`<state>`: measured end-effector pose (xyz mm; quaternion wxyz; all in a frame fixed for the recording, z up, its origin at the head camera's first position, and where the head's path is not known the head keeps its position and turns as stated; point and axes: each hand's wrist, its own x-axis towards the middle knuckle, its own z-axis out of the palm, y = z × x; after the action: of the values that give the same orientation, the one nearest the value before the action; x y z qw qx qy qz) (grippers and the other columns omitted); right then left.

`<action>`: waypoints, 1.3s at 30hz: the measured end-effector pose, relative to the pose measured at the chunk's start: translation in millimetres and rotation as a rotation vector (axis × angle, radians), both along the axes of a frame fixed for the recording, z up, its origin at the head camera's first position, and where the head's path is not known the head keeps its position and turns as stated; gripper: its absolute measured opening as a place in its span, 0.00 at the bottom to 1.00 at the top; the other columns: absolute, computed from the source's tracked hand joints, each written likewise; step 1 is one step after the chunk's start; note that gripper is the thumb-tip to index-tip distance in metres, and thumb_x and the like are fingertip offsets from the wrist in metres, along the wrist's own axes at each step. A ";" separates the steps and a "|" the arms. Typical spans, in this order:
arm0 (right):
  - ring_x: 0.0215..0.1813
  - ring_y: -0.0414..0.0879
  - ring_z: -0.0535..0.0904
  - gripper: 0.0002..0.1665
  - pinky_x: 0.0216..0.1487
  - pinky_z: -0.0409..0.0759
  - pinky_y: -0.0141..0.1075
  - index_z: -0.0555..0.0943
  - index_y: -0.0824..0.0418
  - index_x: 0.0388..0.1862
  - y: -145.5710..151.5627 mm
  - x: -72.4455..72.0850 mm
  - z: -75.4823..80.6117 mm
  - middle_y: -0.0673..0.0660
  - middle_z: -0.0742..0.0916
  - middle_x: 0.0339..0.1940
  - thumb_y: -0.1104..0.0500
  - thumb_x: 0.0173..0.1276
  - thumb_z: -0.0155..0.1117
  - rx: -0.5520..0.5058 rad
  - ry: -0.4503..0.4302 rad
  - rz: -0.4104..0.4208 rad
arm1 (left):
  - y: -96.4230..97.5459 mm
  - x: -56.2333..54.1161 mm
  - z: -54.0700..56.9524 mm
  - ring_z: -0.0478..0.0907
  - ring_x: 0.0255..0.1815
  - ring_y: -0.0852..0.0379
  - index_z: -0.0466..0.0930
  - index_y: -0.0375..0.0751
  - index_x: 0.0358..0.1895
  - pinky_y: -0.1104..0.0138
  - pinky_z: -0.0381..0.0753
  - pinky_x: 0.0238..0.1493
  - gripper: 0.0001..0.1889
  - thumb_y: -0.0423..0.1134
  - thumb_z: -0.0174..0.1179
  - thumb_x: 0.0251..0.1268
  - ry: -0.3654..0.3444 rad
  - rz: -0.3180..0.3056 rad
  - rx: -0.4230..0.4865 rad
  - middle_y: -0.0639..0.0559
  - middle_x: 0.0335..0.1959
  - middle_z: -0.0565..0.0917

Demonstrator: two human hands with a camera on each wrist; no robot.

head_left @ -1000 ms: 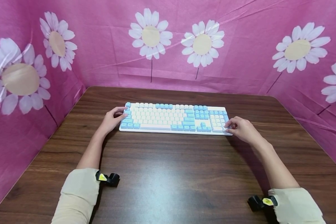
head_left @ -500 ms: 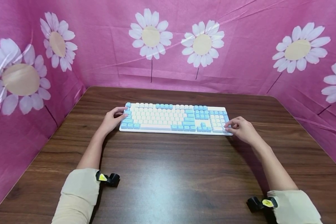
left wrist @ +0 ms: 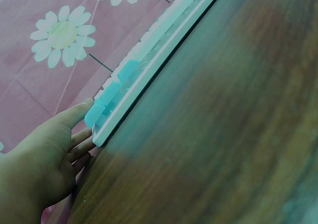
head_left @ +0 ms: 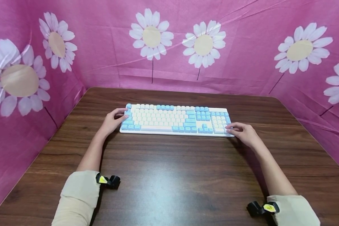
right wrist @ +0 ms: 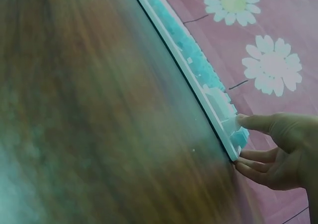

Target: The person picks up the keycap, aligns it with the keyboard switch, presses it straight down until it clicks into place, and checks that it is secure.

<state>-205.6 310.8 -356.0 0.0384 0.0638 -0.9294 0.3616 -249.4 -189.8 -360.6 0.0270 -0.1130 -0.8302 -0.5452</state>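
Observation:
A white and light-blue computer keyboard (head_left: pixel 158 119) lies crosswise on the brown table, its long side toward me. At its left end, my left hand (head_left: pixel 110 121) holds the edge. The left wrist view shows that thumb (left wrist: pixel 79 110) over the blue end keys, with the other fingers at the side of the case. My right hand (head_left: pixel 245 133) grips the right end near the front corner, by the number keys. In the right wrist view its thumb (right wrist: pixel 258 123) lies on top and the fingertips (right wrist: pixel 241 164) are at the lower edge of the corner.
The dark wood-grain table (head_left: pixel 169 163) spreads out in front of the keyboard. Pink cloth (head_left: pixel 101 47) printed with large white daisies hangs behind the table and along both sides. A black wrist camera (head_left: pixel 113 182) sits at the left sleeve, another camera (head_left: pixel 254 208) at the right one.
My right wrist and forearm have lowered and shifted slightly left, while the fingers stay at the keyboard's right end. The left hand and the keyboard have stayed nearly still.

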 end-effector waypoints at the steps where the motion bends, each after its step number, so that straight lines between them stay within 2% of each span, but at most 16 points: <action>1: 0.42 0.40 0.77 0.17 0.39 0.70 0.28 0.81 0.66 0.44 0.6 0.2 -0.9 0.65 0.83 0.45 0.54 0.64 0.62 -0.010 0.001 0.002 | 1.0 1.6 1.9 0.65 0.56 0.36 0.67 0.25 0.59 0.49 0.65 0.55 0.20 0.32 0.53 0.66 -0.001 0.000 0.002 0.28 0.55 0.70; 5: 0.43 0.38 0.76 0.18 0.39 0.69 0.25 0.81 0.67 0.45 2.1 1.0 -4.3 0.65 0.82 0.47 0.53 0.64 0.63 -0.059 -0.008 -0.008 | 3.6 5.9 5.8 0.66 0.56 0.36 0.67 0.25 0.59 0.50 0.65 0.55 0.20 0.32 0.53 0.67 0.007 0.003 -0.005 0.28 0.55 0.70; 10: 0.45 0.39 0.75 0.21 0.38 0.70 0.24 0.80 0.68 0.46 2.5 1.8 -7.5 0.65 0.81 0.48 0.52 0.64 0.63 -0.101 -0.024 -0.023 | 1.2 2.9 0.5 0.66 0.56 0.36 0.67 0.25 0.58 0.50 0.65 0.55 0.20 0.32 0.53 0.66 0.017 0.002 -0.001 0.28 0.54 0.71; 15: 0.44 0.36 0.75 0.22 0.40 0.71 0.23 0.80 0.70 0.46 2.2 0.6 -12.0 0.65 0.82 0.47 0.53 0.63 0.63 -0.159 -0.030 -0.018 | -7.9 -9.1 -17.5 0.67 0.56 0.39 0.68 0.29 0.59 0.51 0.65 0.55 0.21 0.36 0.54 0.66 0.021 0.011 -0.013 0.31 0.55 0.72; 18: 0.43 0.33 0.75 0.22 0.39 0.71 0.23 0.80 0.69 0.46 2.2 0.1 -14.8 0.58 0.84 0.44 0.52 0.62 0.64 -0.190 -0.044 -0.020 | -13.1 -15.4 -28.8 0.68 0.56 0.42 0.70 0.34 0.60 0.53 0.66 0.55 0.22 0.40 0.56 0.66 0.020 0.026 -0.028 0.35 0.55 0.73; 21: 0.42 0.33 0.75 0.22 0.39 0.72 0.24 0.80 0.69 0.45 2.7 0.3 -16.6 0.50 0.85 0.41 0.51 0.61 0.65 -0.216 -0.055 -0.022 | -15.0 -16.4 -33.1 0.68 0.55 0.43 0.70 0.35 0.60 0.54 0.67 0.54 0.22 0.41 0.56 0.66 0.024 0.029 -0.036 0.36 0.55 0.74; 23: 0.42 0.34 0.75 0.23 0.39 0.72 0.24 0.80 0.69 0.45 3.2 0.5 -17.3 0.48 0.84 0.40 0.51 0.61 0.65 -0.227 -0.058 -0.022 | -15.1 -16.7 -34.1 0.69 0.55 0.43 0.70 0.35 0.59 0.54 0.67 0.55 0.22 0.42 0.56 0.66 0.028 0.024 -0.032 0.36 0.54 0.74; 28: 0.43 0.35 0.75 0.23 0.39 0.72 0.25 0.80 0.69 0.47 3.3 -0.5 -15.7 0.50 0.84 0.42 0.51 0.61 0.65 -0.245 -0.071 -0.014 | -15.2 -17.1 -30.9 0.68 0.56 0.43 0.70 0.35 0.59 0.53 0.66 0.55 0.22 0.42 0.56 0.66 0.025 0.021 -0.034 0.35 0.54 0.73; 30: 0.43 0.35 0.75 0.23 0.40 0.72 0.25 0.80 0.69 0.46 3.5 -1.4 -14.6 0.49 0.85 0.41 0.51 0.61 0.65 -0.252 -0.072 -0.014 | -11.7 -11.5 -20.7 0.67 0.56 0.40 0.69 0.32 0.59 0.52 0.66 0.54 0.22 0.40 0.55 0.66 0.020 0.016 -0.041 0.33 0.55 0.72; 33: 0.42 0.34 0.75 0.23 0.39 0.71 0.25 0.80 0.69 0.46 4.4 -2.5 -14.4 0.45 0.85 0.39 0.51 0.61 0.65 -0.259 -0.073 -0.020 | -10.1 -11.5 -18.3 0.67 0.56 0.40 0.69 0.32 0.59 0.52 0.66 0.55 0.21 0.39 0.55 0.66 0.017 0.015 -0.041 0.32 0.55 0.72; 35: 0.41 0.33 0.75 0.23 0.37 0.71 0.25 0.80 0.69 0.46 5.5 -3.0 -15.3 0.43 0.85 0.38 0.51 0.61 0.66 -0.257 -0.070 -0.023 | -9.6 -12.0 -18.3 0.67 0.56 0.40 0.69 0.32 0.59 0.52 0.65 0.55 0.22 0.39 0.55 0.66 0.016 0.018 -0.042 0.32 0.55 0.72; 37: 0.41 0.33 0.75 0.22 0.38 0.71 0.25 0.80 0.69 0.46 6.2 -3.1 -15.7 0.43 0.85 0.38 0.52 0.61 0.66 -0.254 -0.069 -0.023 | -12.4 -18.9 -27.4 0.68 0.56 0.43 0.70 0.35 0.59 0.53 0.66 0.56 0.22 0.42 0.56 0.66 0.021 0.027 -0.044 0.35 0.55 0.73; 39: 0.41 0.33 0.75 0.22 0.37 0.71 0.25 0.80 0.69 0.45 6.7 -3.4 -15.6 0.44 0.85 0.38 0.52 0.61 0.66 -0.247 -0.062 -0.024 | -12.5 -20.5 -29.1 0.68 0.56 0.43 0.70 0.35 0.59 0.53 0.66 0.55 0.22 0.43 0.56 0.66 0.028 0.028 -0.047 0.35 0.55 0.73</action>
<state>-208.9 317.5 -371.6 0.0216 0.0360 -0.8791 0.4748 -269.9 -202.3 -389.7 0.0434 -0.1098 -0.8438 -0.5235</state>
